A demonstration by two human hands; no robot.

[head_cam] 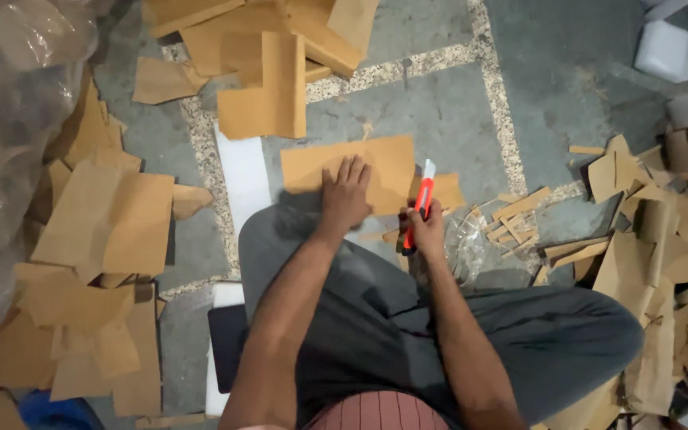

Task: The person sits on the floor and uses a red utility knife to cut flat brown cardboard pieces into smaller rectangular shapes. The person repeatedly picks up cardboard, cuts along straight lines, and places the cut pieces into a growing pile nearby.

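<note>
On the grey floor just ahead of the knee, the left hand (345,195) lies flat, fingers spread, pressing the near edge of a cardboard sheet (349,162). That sheet is tan, roughly rectangular and lying flat, stretching out to both sides of the palm and away from the person. Just to its right, the right hand (426,231) is closed around a red utility knife (421,205), whose pale tip points away and sits at the sheet's right edge. Loose cardboard offcuts (519,219) lie scattered further right, and larger cardboard pieces (105,223) are piled far left.
</note>
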